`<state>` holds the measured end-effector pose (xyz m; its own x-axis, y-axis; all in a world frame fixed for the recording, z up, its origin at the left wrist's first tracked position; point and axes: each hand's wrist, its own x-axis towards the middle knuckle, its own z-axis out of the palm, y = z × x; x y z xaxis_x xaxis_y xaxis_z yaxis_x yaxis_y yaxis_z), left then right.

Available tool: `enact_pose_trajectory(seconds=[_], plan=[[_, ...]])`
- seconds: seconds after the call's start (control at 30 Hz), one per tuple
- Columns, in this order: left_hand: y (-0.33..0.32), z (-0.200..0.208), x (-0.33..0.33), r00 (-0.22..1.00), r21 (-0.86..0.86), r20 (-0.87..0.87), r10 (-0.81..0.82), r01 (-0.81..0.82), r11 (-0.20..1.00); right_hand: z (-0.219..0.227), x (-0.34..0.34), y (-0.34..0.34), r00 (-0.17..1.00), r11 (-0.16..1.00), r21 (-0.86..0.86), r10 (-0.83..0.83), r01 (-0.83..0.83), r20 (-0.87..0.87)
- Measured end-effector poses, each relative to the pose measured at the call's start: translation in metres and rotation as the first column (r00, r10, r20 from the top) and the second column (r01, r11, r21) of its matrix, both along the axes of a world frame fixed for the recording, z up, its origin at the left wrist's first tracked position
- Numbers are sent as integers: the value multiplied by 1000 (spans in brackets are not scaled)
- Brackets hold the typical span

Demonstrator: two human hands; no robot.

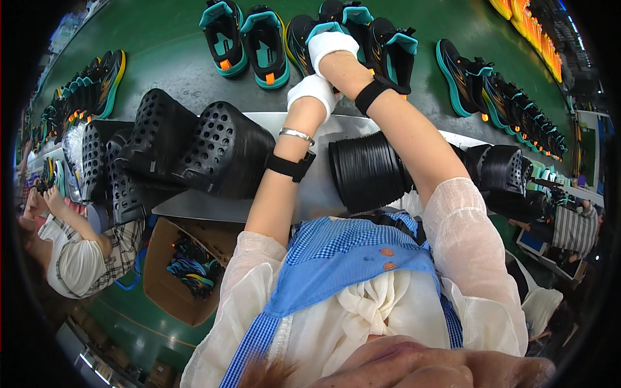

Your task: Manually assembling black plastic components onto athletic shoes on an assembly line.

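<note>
Both my hands wear white gloves and reach forward to a cluster of black sneakers with teal linings at the table's middle. My right hand (333,45) is over the collar of one black sneaker (299,37); its fingers are hidden from view. Just below and to the left, my left hand (311,92) is close to the toe or sole side of the same cluster, its fingers also out of sight. To the right of my hands stands another black sneaker (392,58) with a teal lining. A pair of matching sneakers (266,50) stands to the left.
Black perforated plastic pieces (223,145) are stacked at left on a metal ledge (310,194); a ribbed black stack (365,169) lies at right. Sneaker rows (517,113) line the green table (162,39). Below left are a cardboard box (165,284) and a co-worker (74,255).
</note>
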<state>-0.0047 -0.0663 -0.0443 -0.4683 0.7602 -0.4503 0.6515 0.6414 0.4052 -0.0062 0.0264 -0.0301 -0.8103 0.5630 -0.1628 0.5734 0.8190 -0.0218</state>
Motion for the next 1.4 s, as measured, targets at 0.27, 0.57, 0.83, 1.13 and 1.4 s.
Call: enact_pose_trajectory(seconds=[0.27,0.57,0.83,1.13,1.4], plan=[[0,-2,-6,993,-63,-57,-107,104,993,13,3,0,984,974,-224,78,-40,162],[10,-21,-15,989,-2,-84,-118,119,993,2,-11,4,1000,987,-158,-5,8,22],[5,-6,-26,979,-20,-147,-141,140,990,30,13,12,998,941,-332,57,-59,-18],[5,6,-28,976,-145,-159,-151,128,981,46,53,14,970,952,-186,237,-244,-57],[-3,-14,-38,986,-1,-127,-110,110,994,33,-4,-11,971,967,-98,237,-237,-11]])
